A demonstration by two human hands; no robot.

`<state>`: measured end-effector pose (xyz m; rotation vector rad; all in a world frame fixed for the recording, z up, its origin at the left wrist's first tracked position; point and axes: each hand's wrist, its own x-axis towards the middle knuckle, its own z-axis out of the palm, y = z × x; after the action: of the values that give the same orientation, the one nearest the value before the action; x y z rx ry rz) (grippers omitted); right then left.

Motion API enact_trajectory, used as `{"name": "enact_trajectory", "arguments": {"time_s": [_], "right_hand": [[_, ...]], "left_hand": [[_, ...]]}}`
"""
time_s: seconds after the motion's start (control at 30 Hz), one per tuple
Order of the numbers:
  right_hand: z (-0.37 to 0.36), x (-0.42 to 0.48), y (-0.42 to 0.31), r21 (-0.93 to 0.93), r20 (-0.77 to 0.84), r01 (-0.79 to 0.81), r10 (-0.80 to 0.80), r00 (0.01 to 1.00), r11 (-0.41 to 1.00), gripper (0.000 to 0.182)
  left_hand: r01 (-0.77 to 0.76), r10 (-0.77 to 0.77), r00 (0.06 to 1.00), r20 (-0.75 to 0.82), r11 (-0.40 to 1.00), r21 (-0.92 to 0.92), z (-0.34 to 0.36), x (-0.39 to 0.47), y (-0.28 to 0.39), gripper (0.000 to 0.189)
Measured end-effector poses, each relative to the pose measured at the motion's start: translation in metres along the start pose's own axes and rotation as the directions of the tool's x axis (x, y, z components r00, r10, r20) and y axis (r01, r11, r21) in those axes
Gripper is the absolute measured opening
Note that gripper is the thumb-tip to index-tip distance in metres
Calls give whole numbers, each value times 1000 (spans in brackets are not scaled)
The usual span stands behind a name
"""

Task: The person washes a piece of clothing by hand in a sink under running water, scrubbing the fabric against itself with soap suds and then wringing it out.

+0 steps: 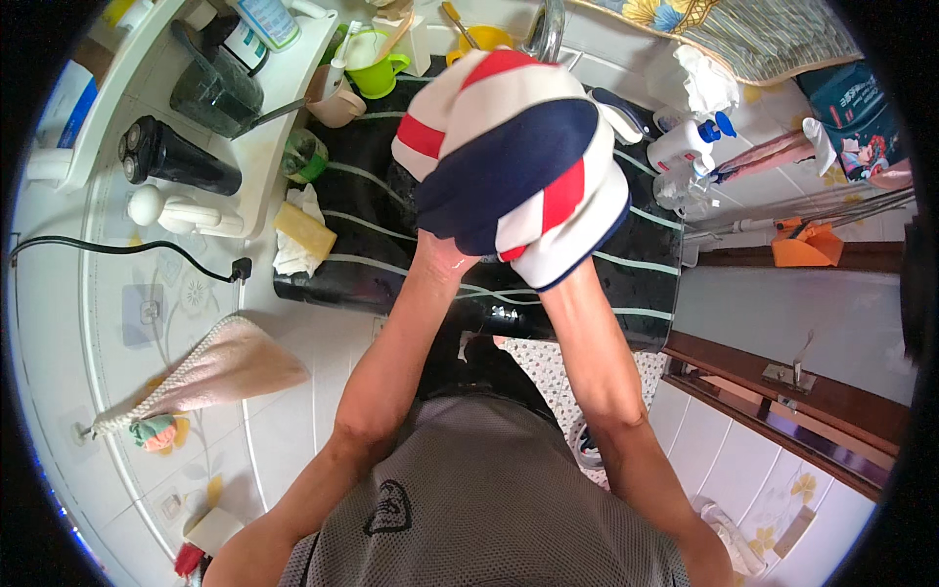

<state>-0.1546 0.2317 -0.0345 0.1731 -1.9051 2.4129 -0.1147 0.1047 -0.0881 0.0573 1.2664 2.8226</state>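
Note:
A bundled cloth item in white, navy and red (513, 154), perhaps a garment, is held up over the black countertop with pale wavy lines (352, 282). Only the heel and wet wrist of my left hand (447, 253) show beneath its navy part; the fingers are hidden in the folds. The cloth covers my right hand entirely, with the bare forearm running up under its white, navy-edged hem. How the fingers of either hand lie cannot be seen. Behind the bundle rises a metal faucet (549, 33).
At left, a yellow sponge (307, 229) lies on white tissue, near a beige cup (334, 99) and green cup (375, 77). A white shelf (253, 169) carries a black electric shaver (180, 158). At right stand a white pump bottle (678, 150) and a clear spray bottle (682, 189).

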Motion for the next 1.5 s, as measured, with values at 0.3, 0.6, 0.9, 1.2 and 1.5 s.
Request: {"name": "enact_trajectory", "arguments": {"time_s": [0.3,0.6,0.9,1.2,1.5], "right_hand": [[-41,-68,-5,-168,-283,139,-183,942,976,62],[-106,-106,13,-363,-60,-247,242,969,899,72],[-112,-87,-20,-752,161,214,-140,977,624,99],[-98,-65,-81,-642,619,725,-388,683,249,55],[-68,-60,-21,40,-132,-32,37,991,999,35]], "left_hand": [[-68,28,991,-133,948,-311,-18,38,-6,59],[140,-348,897,-274,809,-571,29,32,44,53],[17,-62,984,-166,965,-261,2,30,14,42],[202,-232,972,38,745,-636,-4,27,13,49],[258,1,946,323,600,-757,-18,19,-6,54]]}}
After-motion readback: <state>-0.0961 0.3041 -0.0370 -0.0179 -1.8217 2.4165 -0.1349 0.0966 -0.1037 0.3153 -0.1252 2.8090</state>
